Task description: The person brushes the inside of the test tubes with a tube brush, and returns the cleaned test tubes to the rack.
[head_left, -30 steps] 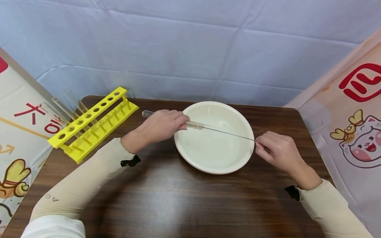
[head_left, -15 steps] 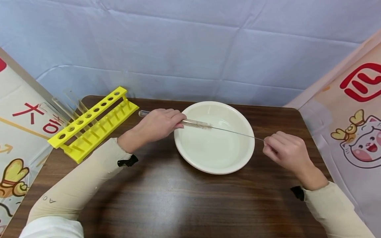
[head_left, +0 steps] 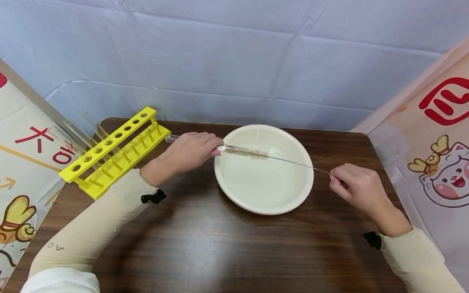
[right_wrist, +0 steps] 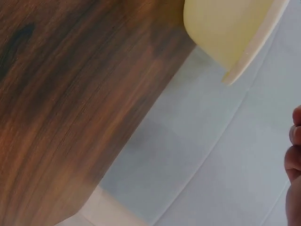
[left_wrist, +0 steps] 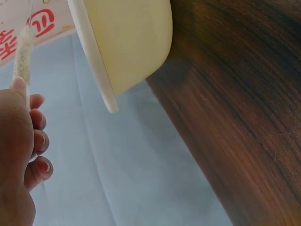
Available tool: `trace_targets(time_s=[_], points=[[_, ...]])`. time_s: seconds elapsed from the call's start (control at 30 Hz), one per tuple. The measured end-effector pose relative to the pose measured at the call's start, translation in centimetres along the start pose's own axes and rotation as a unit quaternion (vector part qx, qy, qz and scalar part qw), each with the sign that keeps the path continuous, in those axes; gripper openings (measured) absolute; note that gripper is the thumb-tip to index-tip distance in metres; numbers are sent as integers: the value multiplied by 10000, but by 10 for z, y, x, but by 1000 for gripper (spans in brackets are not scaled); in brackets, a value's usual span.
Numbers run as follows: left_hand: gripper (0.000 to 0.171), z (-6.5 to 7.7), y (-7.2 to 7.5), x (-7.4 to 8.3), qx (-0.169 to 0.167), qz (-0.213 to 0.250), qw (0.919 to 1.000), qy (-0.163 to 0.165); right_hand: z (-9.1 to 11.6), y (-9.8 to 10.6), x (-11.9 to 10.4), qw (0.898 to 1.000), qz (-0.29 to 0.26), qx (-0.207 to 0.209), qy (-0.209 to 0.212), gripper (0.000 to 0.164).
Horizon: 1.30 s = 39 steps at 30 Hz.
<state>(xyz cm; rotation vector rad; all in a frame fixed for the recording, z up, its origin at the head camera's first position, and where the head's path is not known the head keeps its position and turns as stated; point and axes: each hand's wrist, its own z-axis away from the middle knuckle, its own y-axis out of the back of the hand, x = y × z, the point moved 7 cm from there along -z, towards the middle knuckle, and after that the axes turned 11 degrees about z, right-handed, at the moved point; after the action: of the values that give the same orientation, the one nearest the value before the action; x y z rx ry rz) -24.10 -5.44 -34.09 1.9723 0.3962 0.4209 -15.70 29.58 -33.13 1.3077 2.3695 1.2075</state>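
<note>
My left hand (head_left: 188, 151) grips a clear glass test tube (head_left: 229, 149), whose mouth faces right above the white basin (head_left: 264, 209). Its rounded end pokes out behind the hand, near the rack. A test tube brush (head_left: 259, 154) with pale bristles sits partly in the tube; the front bristles are out in the open over the basin. Beyond the basin's right rim, my right hand (head_left: 359, 187) pinches the far end of the brush's thin wire handle. In the left wrist view, the bristles (left_wrist: 22, 54) show just past the left thumb. Only a few right fingers (right_wrist: 294, 160) show in the right wrist view.
On the table's left stands a yellow test tube rack (head_left: 117, 152) with several glass tubes (head_left: 78, 134) leaning in its holes. The dark wooden table (head_left: 220, 252) meets a pale cloth backdrop (head_left: 220, 61) behind, with printed panels on both sides.
My right hand has moved right, drawing the brush partly out of the test tube, so bristles now show past its mouth. My left hand has shifted slightly left with the tube.
</note>
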Motion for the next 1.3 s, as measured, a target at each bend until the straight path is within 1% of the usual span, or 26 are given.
trace_targets(time_s=[0.1, 0.17, 0.23, 0.3, 0.37, 0.43, 0.53, 0.63, 0.67, 0.7, 0.73, 0.77, 0.87, 0.9, 0.93, 0.97, 1.03, 1.17, 1.3], points=[[30, -1, 0, 1, -28, 32, 10000, -4, 3, -2, 5, 9991, -242, -308, -146, 30], [29, -1, 0, 1, -49, 47, 10000, -2, 5, -2, 8, 9967, -563, -513, -267, 26], [29, -1, 0, 1, -50, 35, 10000, -5, 5, -1, 11, 9918, -958, -730, -420, 21], [29, -1, 1, 2, -32, 19, 10000, -12, 6, 0, 15, 9846, -1363, -929, -588, 20], [30, -1, 1, 2, -4, 7, 10000, -23, 6, 1, 18, 9763, -1708, -1098, -745, 28], [30, -1, 2, 1, 35, 22, 10000, -39, 6, 1, 21, 9661, -2009, -1339, -912, 38], [29, -1, 3, 1, 86, 65, 9999, -78, 8, 1, 25, 9497, -2417, -1661, -1100, 47], [28, 0, 3, 1, 117, 94, 9998, -125, 10, -1, 27, 9312, -2845, -1937, -1198, 49], [28, 0, 2, 1, 123, 98, 9998, -140, 11, -2, 28, 9233, -3037, -2016, -1210, 49], [28, 1, 2, 1, 121, 93, 9998, -152, 12, -3, 28, 9128, -3292, -2091, -1212, 48], [28, 1, 2, 1, 122, 88, 9997, -166, 13, -4, 28, 9010, -3568, -2153, -1204, 47], [27, 1, 2, 1, 126, 85, 9997, -182, 13, -5, 28, 8870, -3894, -2172, -1197, 46], [26, 1, 2, 1, 139, 75, 9996, -229, 13, -5, 29, 8402, -4896, -2052, -1105, 45], [25, 1, 2, 1, 143, 73, 9996, -242, 13, -5, 29, 8263, -5155, -2001, -1069, 45], [25, 1, 2, 1, 154, 77, 9995, -257, 12, -4, 29, 8162, -5339, -1945, -1039, 45], [24, 1, 2, 2, 159, 77, 9995, -267, 12, -4, 29, 8085, -5481, -1891, -1009, 45], [25, 1, 2, 2, 163, 73, 9995, -278, 12, -4, 30, 8000, -5607, -1887, -1003, 46], [25, 1, 2, 2, 156, 68, 9994, -297, 14, -5, 32, 7901, -5733, -1918, -1014, 46], [25, 1, 2, 3, 159, 41, 9994, -311, 15, -8, 32, 7777, -5891, -1964, -982, 46]])
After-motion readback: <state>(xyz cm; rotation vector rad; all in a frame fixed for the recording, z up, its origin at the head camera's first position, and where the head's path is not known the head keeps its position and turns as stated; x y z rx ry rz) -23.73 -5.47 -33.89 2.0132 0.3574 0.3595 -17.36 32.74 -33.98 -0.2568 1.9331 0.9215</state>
